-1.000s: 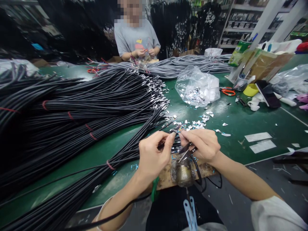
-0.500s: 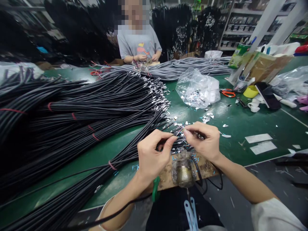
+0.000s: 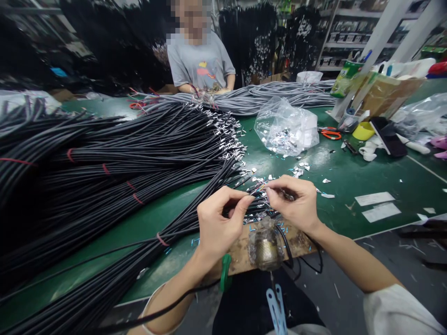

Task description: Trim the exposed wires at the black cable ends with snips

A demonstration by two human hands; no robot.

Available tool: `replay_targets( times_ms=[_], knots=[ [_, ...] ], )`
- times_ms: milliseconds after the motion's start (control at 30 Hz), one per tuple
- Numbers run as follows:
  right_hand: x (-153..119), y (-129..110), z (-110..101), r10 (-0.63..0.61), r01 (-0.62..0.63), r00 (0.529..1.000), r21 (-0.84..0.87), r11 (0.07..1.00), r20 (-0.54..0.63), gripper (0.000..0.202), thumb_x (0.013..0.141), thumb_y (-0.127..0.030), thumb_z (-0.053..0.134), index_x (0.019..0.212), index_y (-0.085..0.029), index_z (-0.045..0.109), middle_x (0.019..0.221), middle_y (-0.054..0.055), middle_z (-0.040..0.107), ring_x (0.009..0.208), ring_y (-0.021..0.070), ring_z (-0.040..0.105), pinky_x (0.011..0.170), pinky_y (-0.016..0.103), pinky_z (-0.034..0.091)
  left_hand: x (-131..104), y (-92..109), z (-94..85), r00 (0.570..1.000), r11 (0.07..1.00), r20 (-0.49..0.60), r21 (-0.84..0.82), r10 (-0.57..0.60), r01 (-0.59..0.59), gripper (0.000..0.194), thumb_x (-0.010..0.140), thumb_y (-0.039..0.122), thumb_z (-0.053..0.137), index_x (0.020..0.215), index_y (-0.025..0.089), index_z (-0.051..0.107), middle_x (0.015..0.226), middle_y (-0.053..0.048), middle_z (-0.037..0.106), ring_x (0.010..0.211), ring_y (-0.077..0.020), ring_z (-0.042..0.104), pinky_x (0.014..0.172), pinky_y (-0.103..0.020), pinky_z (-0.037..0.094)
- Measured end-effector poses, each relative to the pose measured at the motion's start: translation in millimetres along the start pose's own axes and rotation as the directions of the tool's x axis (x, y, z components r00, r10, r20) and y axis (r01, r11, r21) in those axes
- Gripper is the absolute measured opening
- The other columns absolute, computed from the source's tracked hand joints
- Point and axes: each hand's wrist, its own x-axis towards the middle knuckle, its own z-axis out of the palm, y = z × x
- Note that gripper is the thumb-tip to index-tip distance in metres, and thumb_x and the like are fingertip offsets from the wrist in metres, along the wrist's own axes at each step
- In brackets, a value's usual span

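My left hand (image 3: 220, 224) is closed, thumb and forefinger pinched on the end of a black cable (image 3: 176, 303) that seems to run back along my left forearm. From that pinch, thin coloured wires (image 3: 260, 188) fan out to the right. Thumb and fingertips of my right hand (image 3: 296, 201) close on the wires' tips. Just below both hands, a small device under a clear cover (image 3: 267, 249) sits on a wooden board (image 3: 235, 260). Stripped cable ends with foil lie behind my fingers, partly hidden by them.
Bundles of black cables (image 3: 104, 186) tied with red bands fill the left of the green table (image 3: 335, 174). Grey cables (image 3: 279, 97) lie across the back, near a seated person (image 3: 200, 63). A clear bag of scraps (image 3: 288, 128), orange-handled scissors (image 3: 330, 134) and a phone (image 3: 388, 137) lie to the right.
The wires between my hands now show more spread out, with several colours visible. Both hands keep nearly the same place and grip. The person opposite has lowered their hands.
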Motion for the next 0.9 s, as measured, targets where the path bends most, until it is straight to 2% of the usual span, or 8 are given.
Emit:
replay_targets(
  times_ms=[167,300,500,733,900],
  knots=[
    [2.0,-3.0,-1.7,0.081,-0.081,0.997,0.068,0.994,0.000,0.008,0.073,-0.018,0.062,0.073,-0.015,0.069,0.060,-0.001,0.063,0.047,0.0069,0.050,0.042,0.019,0.038,0.0,-0.1,-0.2,1.000,1.000,0.009,-0.005,0.003,-0.003,0.010,0.079,0.020,0.063,0.070,0.016,0.064,0.062,0.001,0.059,0.055,-0.0093,0.052,0.050,-0.021,0.039],
    [1.8,-3.1,-0.1,0.091,-0.092,0.996,0.074,0.993,0.010,0.007,0.071,-0.018,0.064,0.073,-0.015,0.070,0.061,0.000,0.065,0.046,0.0068,0.050,0.041,0.019,0.038,0.1,1.1,-1.0,0.999,1.000,0.034,0.014,0.003,-0.004,0.010,0.079,0.020,0.062,0.070,0.016,0.064,0.061,0.001,0.059,0.053,-0.0089,0.051,0.049,-0.021,0.039],
    [1.4,-1.8,-0.6,0.071,-0.071,0.997,0.044,0.996,-0.004,0.007,0.071,-0.017,0.063,0.068,-0.015,0.069,0.056,-0.001,0.062,0.045,0.0066,0.047,0.041,0.019,0.036,-0.4,1.2,-0.3,0.999,1.000,0.042,0.025,-0.002,0.001,0.011,0.079,0.021,0.062,0.070,0.016,0.064,0.062,0.001,0.060,0.054,-0.0094,0.052,0.050,-0.021,0.040],
    [-0.5,-1.8,1.5,0.052,-0.064,0.992,0.110,0.992,0.113,0.006,0.069,-0.013,0.062,0.065,-0.015,0.067,0.055,-0.002,0.060,0.045,0.0062,0.045,0.041,0.019,0.035,-1.2,-0.8,1.3,1.000,1.000,0.014,0.010,-0.001,0.001,0.010,0.079,0.020,0.062,0.070,0.016,0.063,0.062,0.001,0.059,0.054,-0.0090,0.051,0.049,-0.021,0.039],
    [-2.5,2.7,3.5,-0.006,0.004,0.998,0.028,1.000,0.055,0.008,0.070,-0.015,0.062,0.074,-0.016,0.069,0.062,0.000,0.065,0.050,0.0086,0.052,0.048,0.022,0.042,-0.4,-1.7,1.2,1.000,1.000,0.020,0.000,-0.012,0.013,0.011,0.080,0.021,0.062,0.070,0.016,0.063,0.061,0.001,0.059,0.052,-0.0083,0.050,0.048,-0.021,0.038]
  ],
)
